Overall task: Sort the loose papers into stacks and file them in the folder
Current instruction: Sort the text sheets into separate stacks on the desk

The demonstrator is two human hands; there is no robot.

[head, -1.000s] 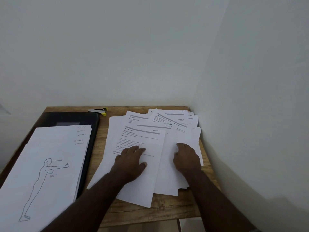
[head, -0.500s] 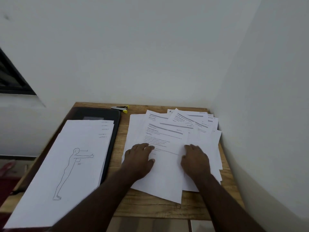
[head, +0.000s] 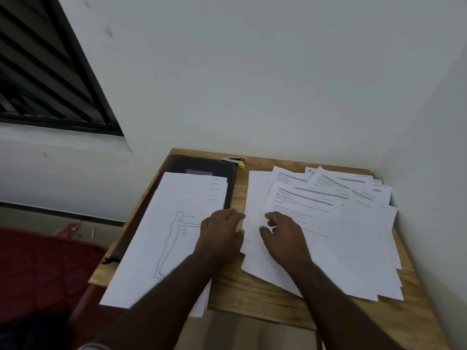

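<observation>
A fanned pile of loose printed papers (head: 341, 223) covers the right half of the wooden table (head: 252, 294). On the left, a neater stack with a line drawing of a standing figure on top (head: 161, 236) lies over a black folder (head: 202, 166). My left hand (head: 219, 234) rests with straight fingers across the gap between the drawing stack and the pile's left edge. My right hand (head: 281, 237) lies on the left part of the printed pile, fingers bent, fingertips on the paper. Whether it pinches a sheet is unclear.
A small stapler with a yellow tip (head: 235, 160) lies at the back of the table behind the folder. White walls close in behind and on the right. A barred window (head: 45, 72) is at upper left, and red fabric (head: 43, 269) lies below the table's left edge.
Both hands have slid left: the left from the top printed sheet to the pile's left edge, the right to the pile's left part, fingers now bent. The view has swung left.
</observation>
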